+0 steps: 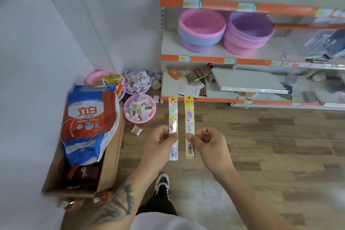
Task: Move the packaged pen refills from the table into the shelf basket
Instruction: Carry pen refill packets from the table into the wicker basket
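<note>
Two packaged pen refills held upright, side by side

A white refill pack (173,129) with cartoon print is pinched near mid-length by the left hand (160,144); a yellow refill pack (189,127) with a barcode near its lower end is pinched by the right hand (209,142).

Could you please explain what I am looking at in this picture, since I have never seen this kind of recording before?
There is no machine here: a person wears a camera on the head, looking forward and down at their own two hands. The left hand pinches a white packaged pen refill; the right hand pinches a yellow packaged pen refill. Both packs are held up over the wooden floor. Ahead stands a shelf unit with stacked plastic basins. At left sit a cardboard box and pink bowls of wrapped sweets.
</note>
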`<act>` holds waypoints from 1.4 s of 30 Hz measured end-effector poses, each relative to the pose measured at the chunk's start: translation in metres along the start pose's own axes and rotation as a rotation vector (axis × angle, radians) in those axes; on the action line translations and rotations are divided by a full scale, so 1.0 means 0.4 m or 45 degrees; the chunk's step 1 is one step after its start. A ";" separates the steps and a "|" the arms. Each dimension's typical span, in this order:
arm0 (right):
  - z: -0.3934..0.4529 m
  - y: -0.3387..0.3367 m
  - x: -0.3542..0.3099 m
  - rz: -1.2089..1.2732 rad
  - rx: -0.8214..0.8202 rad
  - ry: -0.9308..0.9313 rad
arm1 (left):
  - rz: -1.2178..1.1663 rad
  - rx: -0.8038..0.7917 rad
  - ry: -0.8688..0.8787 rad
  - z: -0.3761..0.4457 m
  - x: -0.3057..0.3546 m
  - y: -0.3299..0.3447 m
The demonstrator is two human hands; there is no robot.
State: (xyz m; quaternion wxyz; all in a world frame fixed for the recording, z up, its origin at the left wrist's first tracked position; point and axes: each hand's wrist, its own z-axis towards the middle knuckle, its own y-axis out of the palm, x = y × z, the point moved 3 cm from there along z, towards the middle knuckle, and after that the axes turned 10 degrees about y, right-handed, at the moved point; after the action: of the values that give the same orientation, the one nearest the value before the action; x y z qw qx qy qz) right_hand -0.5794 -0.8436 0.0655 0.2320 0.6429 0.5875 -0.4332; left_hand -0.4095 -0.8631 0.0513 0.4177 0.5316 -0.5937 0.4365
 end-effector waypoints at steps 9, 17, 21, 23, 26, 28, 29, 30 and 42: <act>0.208 0.022 -0.206 0.078 0.065 -0.043 | -0.099 -0.060 -0.027 0.285 0.114 0.017; 0.403 -0.020 -0.444 0.179 0.042 -0.265 | -0.210 0.046 0.049 0.528 0.264 0.096; 0.511 -0.059 -0.633 0.186 -0.003 -0.458 | -0.236 0.064 0.294 0.664 0.429 0.137; 0.550 -0.079 -0.729 0.220 -0.056 -0.516 | -0.242 0.063 0.413 0.721 0.523 0.161; 0.597 -0.103 -0.851 0.313 -0.201 -0.571 | -0.434 0.025 0.509 0.789 0.658 0.212; 0.630 -0.121 -0.918 0.414 -0.332 -0.594 | -0.526 0.008 0.535 0.831 0.729 0.243; 0.648 -0.131 -0.948 0.442 -0.380 -0.612 | -0.536 0.003 0.548 0.851 0.760 0.256; 0.666 -0.141 -0.974 0.442 -0.410 -0.637 | -0.537 0.001 0.564 0.871 0.785 0.267; 0.800 -0.157 -1.146 0.251 -0.590 -0.771 | -0.515 0.145 0.693 1.020 0.922 0.243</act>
State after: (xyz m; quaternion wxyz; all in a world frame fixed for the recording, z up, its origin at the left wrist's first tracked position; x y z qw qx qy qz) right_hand -0.7004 -1.3435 0.2937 0.5742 0.4701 0.5102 -0.4348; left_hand -0.5510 -1.3490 0.2881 0.6085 0.5249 -0.3177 0.5033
